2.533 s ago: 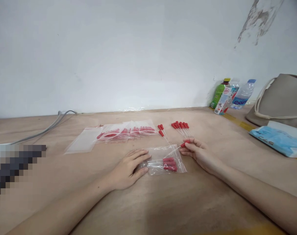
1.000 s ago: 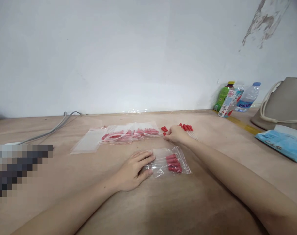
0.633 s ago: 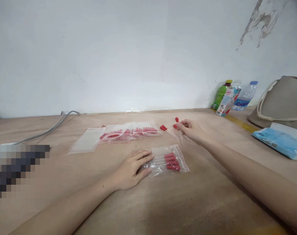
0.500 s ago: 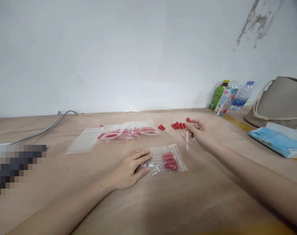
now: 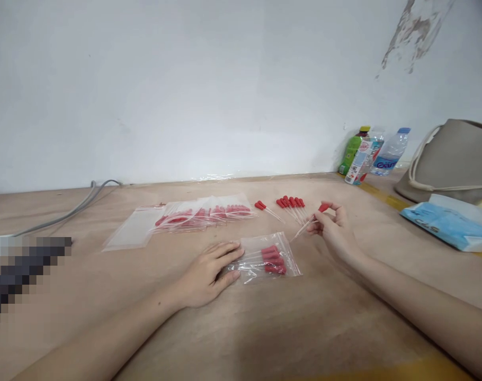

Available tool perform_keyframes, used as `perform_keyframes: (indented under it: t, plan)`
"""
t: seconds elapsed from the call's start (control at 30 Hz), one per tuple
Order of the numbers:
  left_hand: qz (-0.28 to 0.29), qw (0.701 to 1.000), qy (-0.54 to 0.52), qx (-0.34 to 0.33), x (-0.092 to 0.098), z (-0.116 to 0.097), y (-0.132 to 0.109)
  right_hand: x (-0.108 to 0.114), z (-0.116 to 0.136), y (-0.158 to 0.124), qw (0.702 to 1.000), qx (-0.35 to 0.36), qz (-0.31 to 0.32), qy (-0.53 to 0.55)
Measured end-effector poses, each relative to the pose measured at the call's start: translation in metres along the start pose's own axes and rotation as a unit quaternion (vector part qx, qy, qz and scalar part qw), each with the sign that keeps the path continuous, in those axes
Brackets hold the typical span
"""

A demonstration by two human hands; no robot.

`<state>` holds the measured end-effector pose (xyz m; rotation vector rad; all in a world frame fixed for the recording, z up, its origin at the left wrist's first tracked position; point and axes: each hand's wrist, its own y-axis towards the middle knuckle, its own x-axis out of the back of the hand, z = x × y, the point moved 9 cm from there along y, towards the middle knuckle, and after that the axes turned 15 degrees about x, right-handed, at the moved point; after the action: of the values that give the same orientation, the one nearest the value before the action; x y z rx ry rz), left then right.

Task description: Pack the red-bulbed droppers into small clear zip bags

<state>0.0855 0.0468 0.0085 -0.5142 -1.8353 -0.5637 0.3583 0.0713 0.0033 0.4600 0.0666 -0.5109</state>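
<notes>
My left hand (image 5: 209,274) lies flat with its fingers apart, the fingertips resting on the left end of a clear zip bag (image 5: 252,244). Inside that bag are several glass droppers (image 5: 275,259), their red rubber bulbs toward the bag's right end. Between thumb and fingers, my right hand (image 5: 336,227) pinches one dropper (image 5: 322,208). Its red bulb is up and its thin glass tip slants down to the left, just beyond the bag's upper right corner. Behind it, several loose droppers (image 5: 291,202) lie in a row, and two more (image 5: 260,205) lie to their left.
Overlapping filled zip bags (image 5: 203,211) lie at the back, flat bags (image 5: 130,227) to their left. Grey cables (image 5: 78,207) run along the left. Bottles (image 5: 390,153), a grey-beige bag (image 5: 451,159) and a blue tissue pack (image 5: 443,222) stand or lie at right.
My right hand has moved right and slightly nearer, away from the row of loose droppers. The dropper in it has gone from upright to slanting. My left hand stays on the bag.
</notes>
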Motion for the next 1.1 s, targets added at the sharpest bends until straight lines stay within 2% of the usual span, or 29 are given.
perform_keyframes:
  t: [0.1, 0.37, 0.43, 0.53, 0.67, 0.9, 1.0, 1.1]
  plan:
    - [0.002, 1.0, -0.002, 0.002, 0.0, 0.0, 0.0, 0.002, 0.001, 0.0, 1.0, 0.002, 0.009, 0.003]
    - [0.0, 1.0, -0.009, 0.005, 0.002, -0.002, 0.0, -0.03, -0.024, -0.031, 0.982, -0.141, 0.044, 0.121]
    - [0.001, 1.0, -0.01, 0.007, 0.002, -0.002, 0.001, -0.038, -0.025, -0.036, 0.978, -0.153, 0.083, 0.116]
    - [0.002, 1.0, -0.009, 0.009, 0.002, -0.002, 0.001, -0.044, -0.025, -0.04, 0.971, -0.153, 0.178, 0.049]
    - [-0.002, 1.0, -0.011, 0.005, 0.003, -0.003, 0.0, -0.052, -0.028, -0.045, 0.94, -0.147, 0.308, -0.023]
    - [-0.01, 1.0, -0.018, -0.002, 0.003, -0.004, 0.0, -0.067, -0.027, -0.046, 0.89, -0.117, 0.432, -0.086]
    - [-0.015, 1.0, -0.023, -0.007, 0.004, -0.004, 0.0, -0.073, -0.026, -0.043, 0.888, -0.104, 0.437, -0.097]
    - [-0.017, 0.999, -0.027, -0.009, 0.004, -0.004, 0.0, -0.073, -0.029, -0.037, 0.913, -0.096, 0.381, -0.114]
